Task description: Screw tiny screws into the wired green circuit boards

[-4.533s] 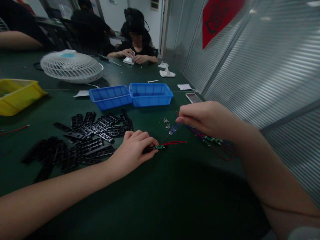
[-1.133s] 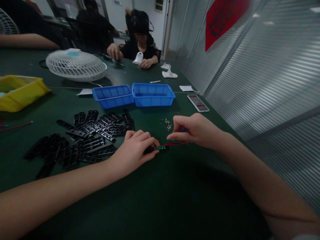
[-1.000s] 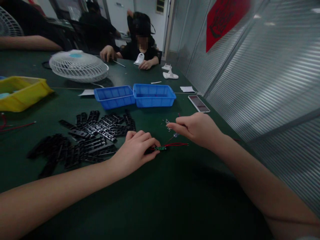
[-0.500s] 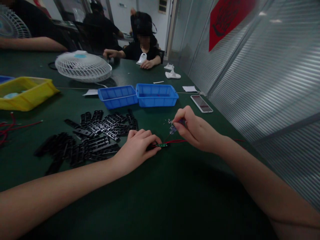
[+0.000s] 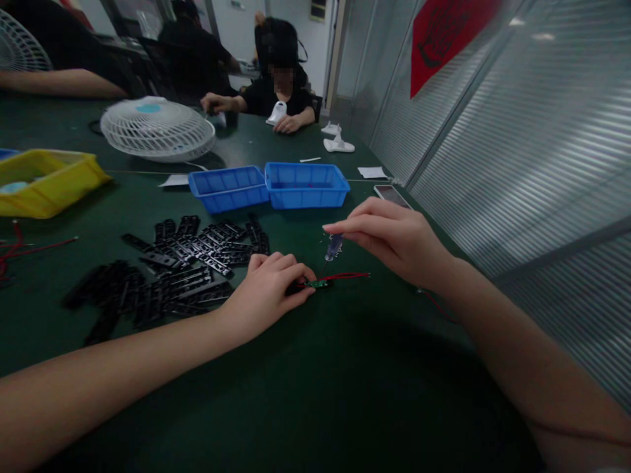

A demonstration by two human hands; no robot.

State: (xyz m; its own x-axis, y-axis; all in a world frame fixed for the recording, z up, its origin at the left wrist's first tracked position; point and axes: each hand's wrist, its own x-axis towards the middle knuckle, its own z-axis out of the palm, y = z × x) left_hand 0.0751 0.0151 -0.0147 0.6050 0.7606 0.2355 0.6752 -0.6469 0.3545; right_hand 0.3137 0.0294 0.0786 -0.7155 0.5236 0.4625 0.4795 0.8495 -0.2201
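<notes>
My left hand (image 5: pixel 276 284) rests on the table with its fingers closed on a small green circuit board (image 5: pixel 319 284), which sits on a dark piece mostly hidden by the fingers. Red wires (image 5: pixel 348 276) run from the board to the right. Above it, my right hand (image 5: pixel 394 238) pinches the top of a screwdriver (image 5: pixel 334 247) with a translucent bluish handle. The shaft slants down and its tip meets the board, or nearly so. Small screws lie behind the handle, partly covered. Left of my left hand spreads a heap of black plastic strips (image 5: pixel 197 253).
Two blue bins (image 5: pixel 308 187) stand beyond the strips, with a yellow bin (image 5: pixel 54 187) at far left. A white fan (image 5: pixel 158 130) lies on the table. A phone (image 5: pixel 392 195) is partly behind my right hand. Across the table a person (image 5: pixel 290 98) handles a white part.
My right hand has risen slightly and turned, its fingers now straighter over the screwdriver, which stands more upright. My left hand keeps its hold on the board. The view has shifted a little.
</notes>
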